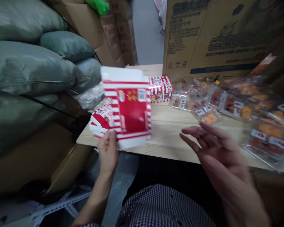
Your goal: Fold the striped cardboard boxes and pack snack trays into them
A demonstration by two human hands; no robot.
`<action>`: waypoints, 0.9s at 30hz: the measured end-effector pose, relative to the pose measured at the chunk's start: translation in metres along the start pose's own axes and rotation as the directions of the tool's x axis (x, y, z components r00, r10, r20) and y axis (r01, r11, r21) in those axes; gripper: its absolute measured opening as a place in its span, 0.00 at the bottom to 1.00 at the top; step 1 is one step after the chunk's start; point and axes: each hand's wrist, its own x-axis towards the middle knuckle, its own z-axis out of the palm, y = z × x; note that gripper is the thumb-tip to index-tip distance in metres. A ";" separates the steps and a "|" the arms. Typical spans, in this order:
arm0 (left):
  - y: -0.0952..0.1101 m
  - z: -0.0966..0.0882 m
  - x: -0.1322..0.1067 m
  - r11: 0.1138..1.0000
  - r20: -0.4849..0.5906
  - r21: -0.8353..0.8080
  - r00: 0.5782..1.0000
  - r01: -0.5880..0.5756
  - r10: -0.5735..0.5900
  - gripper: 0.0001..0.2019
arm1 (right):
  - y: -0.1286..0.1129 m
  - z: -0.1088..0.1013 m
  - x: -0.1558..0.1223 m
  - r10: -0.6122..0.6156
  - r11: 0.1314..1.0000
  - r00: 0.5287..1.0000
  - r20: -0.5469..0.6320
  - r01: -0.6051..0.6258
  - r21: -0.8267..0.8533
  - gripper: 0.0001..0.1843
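Observation:
My left hand [108, 151] grips the bottom corner of a flat, unfolded red-and-white striped carton [127, 107] and holds it upright above the table's left end. My right hand [210, 145] hovers open to the right of the carton, fingers stretched toward it, holding nothing. Behind the held carton, a stack of more flat cartons [99, 121] lies at the table's left corner. One assembled striped box [160, 89] stands farther back on the wooden table [170, 135].
Several clear packets of orange snacks [229, 105] spread across the table's right side. A large printed cardboard box [217, 34] stands behind them. Grey sacks [30, 66] are piled at the left, with more cardboard boxes [90, 22] beyond. My checked clothing shows below.

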 end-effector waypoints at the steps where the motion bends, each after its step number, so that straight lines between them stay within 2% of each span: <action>1: -0.004 0.012 -0.023 0.986 0.116 -0.101 0.986 0.129 -0.117 0.17 | 0.013 0.003 0.005 0.032 0.999 0.998 -0.056 -0.032 -0.008 0.32; 2: -0.009 0.024 -0.044 0.955 0.227 -0.171 0.953 0.241 -0.200 0.17 | 0.028 0.005 0.008 0.076 0.997 0.995 -0.071 -0.076 0.002 0.35; 4: -0.022 0.045 -0.078 0.898 0.443 -0.191 0.851 0.396 -0.281 0.19 | 0.060 0.005 0.004 0.235 0.961 0.972 0.001 -0.233 0.148 0.33; 5: -0.027 0.052 -0.089 0.898 0.518 -0.157 0.808 0.411 -0.280 0.19 | 0.075 0.003 -0.001 0.302 0.930 0.953 -0.002 -0.294 0.218 0.29; 6: -0.031 0.058 -0.094 0.920 0.549 -0.112 0.795 0.375 -0.258 0.20 | 0.087 -0.001 -0.008 0.352 0.904 0.936 -0.011 -0.337 0.265 0.25; 7: -0.033 0.063 -0.095 0.955 0.541 -0.063 0.814 0.290 -0.212 0.21 | 0.097 -0.006 -0.015 0.388 0.883 0.922 -0.015 -0.367 0.293 0.23; 8: -0.032 0.066 -0.091 0.986 0.509 -0.012 0.850 0.165 -0.136 0.23 | 0.104 -0.011 -0.021 0.412 0.871 0.911 -0.018 -0.387 0.302 0.22; 9: -0.030 0.068 -0.084 0.999 0.474 0.037 0.880 0.012 -0.028 0.27 | 0.108 -0.016 -0.027 0.428 0.864 0.904 -0.007 -0.407 0.296 0.22; 10: -0.025 0.070 -0.075 0.985 0.459 0.078 0.883 -0.151 0.099 0.29 | 0.110 -0.020 -0.032 0.440 0.860 0.898 0.018 -0.427 0.279 0.23; 11: -0.020 0.072 -0.064 0.947 0.473 0.106 0.853 -0.303 0.220 0.30 | 0.111 -0.024 -0.036 0.447 0.858 0.893 0.049 -0.443 0.258 0.24; 12: -0.014 0.074 -0.054 0.895 0.516 0.115 0.796 -0.432 0.318 0.29 | 0.111 -0.027 -0.039 0.449 0.859 0.890 0.081 -0.455 0.236 0.25; 14: -0.005 0.079 -0.037 0.791 0.625 0.114 0.663 -0.601 0.414 0.25 | 0.111 -0.030 -0.042 0.440 0.867 0.889 0.129 -0.458 0.198 0.25; 15: -0.003 0.082 -0.030 0.757 0.673 0.117 0.612 -0.643 0.416 0.23 | 0.112 -0.031 -0.043 0.433 0.872 0.890 0.141 -0.453 0.186 0.25; 16: -0.002 0.085 -0.026 0.739 0.710 0.125 0.580 -0.662 0.399 0.22 | 0.114 -0.032 -0.043 0.426 0.877 0.892 0.148 -0.448 0.174 0.24; 18: -0.005 0.090 -0.020 0.741 0.762 0.137 0.548 -0.657 0.345 0.21 | 0.119 -0.032 -0.042 0.424 0.882 0.892 0.156 -0.446 0.154 0.24; 21: -0.013 0.096 -0.019 0.757 0.787 0.182 0.554 -0.628 0.271 0.14 | 0.127 -0.029 -0.039 0.428 0.881 0.895 0.128 -0.445 0.163 0.24; 23: -0.019 0.099 -0.022 0.744 0.772 0.232 0.584 -0.626 0.251 0.08 | 0.130 -0.026 -0.036 0.426 0.883 0.900 0.098 -0.437 0.174 0.23; 25: -0.028 0.101 -0.028 0.745 0.693 0.289 0.668 -0.602 0.271 0.09 | 0.132 -0.023 -0.034 0.417 0.889 0.906 0.072 -0.423 0.175 0.22; 27: -0.040 0.101 -0.038 0.790 0.539 0.321 0.787 -0.522 0.300 0.19 | 0.131 -0.021 -0.033 0.431 0.878 0.901 0.049 -0.431 0.211 0.24</action>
